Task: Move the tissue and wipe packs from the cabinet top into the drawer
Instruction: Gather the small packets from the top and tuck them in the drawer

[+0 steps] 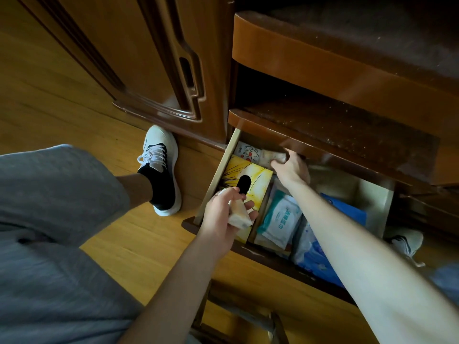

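Note:
The wooden drawer [216,170] is pulled out below the cabinet top [347,127]. My left hand [223,214] hovers over its front left corner and grips a small pale tissue pack [239,216]. My right hand [290,167] reaches deep into the back of the drawer and holds another small pale pack [272,155] there. A yellow tissue box [248,180] with a black oval opening lies in the left compartment, and a white pack with a red cartoon print [247,152] lies behind it.
A white and teal wipe pack [280,219] and blue-white packs [313,252] fill the drawer's right side. A closed cupboard door [154,58] stands on the left. My shoe [161,170] rests on the wooden floor [49,95] beside the drawer.

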A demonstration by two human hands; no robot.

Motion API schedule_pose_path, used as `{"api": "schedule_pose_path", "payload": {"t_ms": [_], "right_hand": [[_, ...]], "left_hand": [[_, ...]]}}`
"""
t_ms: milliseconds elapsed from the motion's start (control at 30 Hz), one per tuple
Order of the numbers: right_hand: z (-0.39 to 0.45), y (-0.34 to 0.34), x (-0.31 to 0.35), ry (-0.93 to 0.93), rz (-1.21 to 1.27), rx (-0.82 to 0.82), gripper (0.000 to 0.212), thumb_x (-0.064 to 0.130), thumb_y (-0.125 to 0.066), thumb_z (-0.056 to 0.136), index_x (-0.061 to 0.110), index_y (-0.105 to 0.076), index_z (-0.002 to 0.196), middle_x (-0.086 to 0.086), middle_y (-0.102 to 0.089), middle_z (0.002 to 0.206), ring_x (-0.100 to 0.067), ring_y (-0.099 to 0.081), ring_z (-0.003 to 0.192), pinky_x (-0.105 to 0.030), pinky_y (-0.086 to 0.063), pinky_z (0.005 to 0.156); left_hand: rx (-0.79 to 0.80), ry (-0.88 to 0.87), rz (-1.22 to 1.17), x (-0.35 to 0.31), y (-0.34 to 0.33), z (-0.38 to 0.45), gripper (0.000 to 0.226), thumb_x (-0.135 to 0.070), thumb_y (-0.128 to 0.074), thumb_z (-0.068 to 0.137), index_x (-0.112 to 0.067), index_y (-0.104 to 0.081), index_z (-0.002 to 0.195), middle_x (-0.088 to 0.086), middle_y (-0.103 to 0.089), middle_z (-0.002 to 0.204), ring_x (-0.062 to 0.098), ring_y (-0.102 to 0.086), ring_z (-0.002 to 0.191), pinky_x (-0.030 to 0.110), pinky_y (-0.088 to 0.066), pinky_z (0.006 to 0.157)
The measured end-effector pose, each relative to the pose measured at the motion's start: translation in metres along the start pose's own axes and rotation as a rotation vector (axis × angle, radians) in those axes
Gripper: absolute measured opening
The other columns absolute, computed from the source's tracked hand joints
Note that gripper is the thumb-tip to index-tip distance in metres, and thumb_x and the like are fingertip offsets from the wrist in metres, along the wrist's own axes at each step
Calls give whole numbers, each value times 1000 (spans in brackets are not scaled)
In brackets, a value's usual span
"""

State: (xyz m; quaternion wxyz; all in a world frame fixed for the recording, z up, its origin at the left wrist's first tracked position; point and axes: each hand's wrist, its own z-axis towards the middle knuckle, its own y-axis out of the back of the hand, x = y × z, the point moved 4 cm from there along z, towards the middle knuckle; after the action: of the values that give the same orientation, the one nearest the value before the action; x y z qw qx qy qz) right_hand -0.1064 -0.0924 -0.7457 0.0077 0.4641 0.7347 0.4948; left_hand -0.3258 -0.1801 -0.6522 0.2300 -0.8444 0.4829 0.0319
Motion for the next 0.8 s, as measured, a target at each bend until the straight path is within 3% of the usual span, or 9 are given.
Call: {"api": "schedule_pose_path", "payload": {"t_ms": [133, 267, 367, 433, 500, 567, 667, 733, 800], "right_hand": [[-7, -4, -5, 53, 35, 120, 55, 50, -59, 96, 35, -49, 148, 0, -53, 150, -28, -50, 133, -37, -40, 97], [-15, -1, -9, 98, 71, 144, 59, 53, -57, 98, 41, -41, 153, 3, -44, 159, -29, -43, 142, -42, -41, 104], [-20, 7, -9, 94, 123, 134, 61, 50, -58, 98, 39, -37, 155, 1, -43, 160, -29, -44, 141, -41, -42, 101], [-31, 16, -7, 84, 134, 74, 55, 45, -61, 97, 37, -44, 148, 1, -50, 151, -26, -50, 134, -41, -45, 100], [-54, 24, 1, 160, 170, -5, 30, 45, -61, 95, 41, -59, 125, 9, -63, 129, -15, -59, 119, -36, -52, 90], [-86, 25, 13, 296, 301, 116, 21, 58, -58, 91, 44, -64, 105, 19, -68, 106, 2, -62, 99, -26, -50, 79], [-137, 14, 24, 429, 312, 524, 52, 77, -60, 80, 49, -59, 124, 26, -65, 117, 5, -59, 107, -19, -47, 82], [-154, 6, 23, 489, 191, 528, 62, 78, -65, 78, 47, -55, 131, 29, -63, 120, 8, -58, 107, -13, -45, 77], [-153, 2, 23, 469, 222, 394, 49, 68, -66, 87, 36, -63, 124, 21, -70, 108, 6, -64, 95, -10, -48, 71]], "left_hand": [[-41, -2, -51, -3, -1, -2, 18, -10, -60, 94, -5, -63, 111, 19, -60, 110, 30, -64, 106, 48, -59, 89], [-36, -36, -57, -3, 0, -6, 14, -12, -58, 95, -7, -63, 107, 17, -63, 108, 30, -64, 104, 48, -58, 91], [-39, -47, -78, -3, 2, -8, 20, -14, -60, 92, -6, -63, 110, 16, -65, 106, 30, -65, 105, 49, -57, 94], [-39, -72, -117, -4, 2, -8, 27, -18, -60, 91, -6, -62, 116, 15, -63, 107, 30, -65, 106, 47, -57, 94], [-58, -114, -124, -6, 3, -7, 32, -19, -59, 90, -7, -63, 119, 14, -62, 106, 28, -65, 105, 44, -57, 92], [-109, -162, -69, -8, 3, -7, 33, -20, -58, 93, -9, -64, 123, 15, -62, 107, 28, -65, 105, 42, -54, 91], [-131, -261, 104, -9, 1, -6, 35, -27, -57, 102, -8, -58, 131, 20, -63, 120, 31, -64, 111, 46, -53, 98], [-124, -330, 221, -9, 2, -8, 41, -32, -59, 102, -5, -57, 132, 23, -65, 125, 34, -65, 117, 52, -51, 104], [-102, -389, 275, -10, 3, -11, 42, -36, -58, 102, -5, -60, 131, 18, -68, 123, 30, -66, 117, 49, -50, 106]]}}
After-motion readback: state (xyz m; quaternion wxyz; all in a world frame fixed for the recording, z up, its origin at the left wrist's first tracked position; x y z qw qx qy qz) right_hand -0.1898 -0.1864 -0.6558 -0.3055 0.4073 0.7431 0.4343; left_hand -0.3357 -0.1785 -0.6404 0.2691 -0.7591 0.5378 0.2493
